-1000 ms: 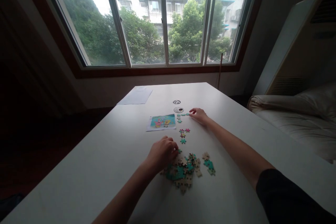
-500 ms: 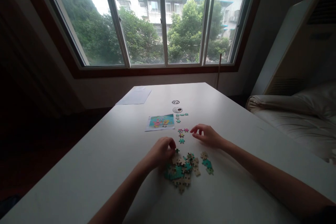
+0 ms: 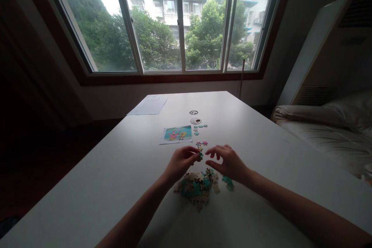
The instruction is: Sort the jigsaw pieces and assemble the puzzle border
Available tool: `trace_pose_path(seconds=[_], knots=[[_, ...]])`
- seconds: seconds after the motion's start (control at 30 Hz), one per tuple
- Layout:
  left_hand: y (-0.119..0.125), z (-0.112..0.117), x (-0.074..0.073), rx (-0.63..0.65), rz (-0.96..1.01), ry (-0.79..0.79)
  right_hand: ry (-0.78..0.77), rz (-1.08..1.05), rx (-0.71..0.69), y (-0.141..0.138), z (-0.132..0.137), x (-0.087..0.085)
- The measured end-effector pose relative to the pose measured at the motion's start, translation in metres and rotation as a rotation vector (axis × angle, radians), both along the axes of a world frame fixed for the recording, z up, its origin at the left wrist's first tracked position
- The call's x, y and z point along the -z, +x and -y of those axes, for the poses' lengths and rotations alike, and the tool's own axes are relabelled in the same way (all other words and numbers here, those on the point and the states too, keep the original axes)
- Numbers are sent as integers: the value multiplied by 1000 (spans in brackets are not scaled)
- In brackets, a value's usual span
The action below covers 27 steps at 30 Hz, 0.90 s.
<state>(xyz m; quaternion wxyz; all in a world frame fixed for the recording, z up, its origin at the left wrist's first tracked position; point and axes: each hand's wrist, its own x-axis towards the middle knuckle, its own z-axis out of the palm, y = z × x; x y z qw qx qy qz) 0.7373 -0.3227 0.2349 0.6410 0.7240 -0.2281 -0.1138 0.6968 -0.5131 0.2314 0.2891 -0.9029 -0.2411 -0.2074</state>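
Note:
A heap of jigsaw pieces, teal and tan, lies on the white table in front of me. My left hand is lifted just above the heap and pinches a small teal puzzle piece between thumb and fingers. My right hand hovers beside it with curled, spread fingers holding nothing, its fingertips close to the pinched piece. Beyond the hands lie a few loose pink and teal pieces, and further back a short row of teal pieces.
A small printed reference picture lies behind the hands. Two round cable ports sit in the table further back, and a white paper sheet lies at the far left corner. A pale sofa stands to the right, below large windows.
My right hand has drawn back from the far row of teal pieces to beside my left hand. My left hand has risen from the heap with a teal piece in its pinch.

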Motion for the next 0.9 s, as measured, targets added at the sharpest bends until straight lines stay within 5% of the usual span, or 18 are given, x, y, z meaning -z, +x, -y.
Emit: trace_pose_path(seconds=[0.7,0.9], knots=[[-4,8,1,50,-8,-14,-81,82,-37,-2,2,-2],[1,-11,-16,-8,308,365,-32,117,39,10,14,-9]])
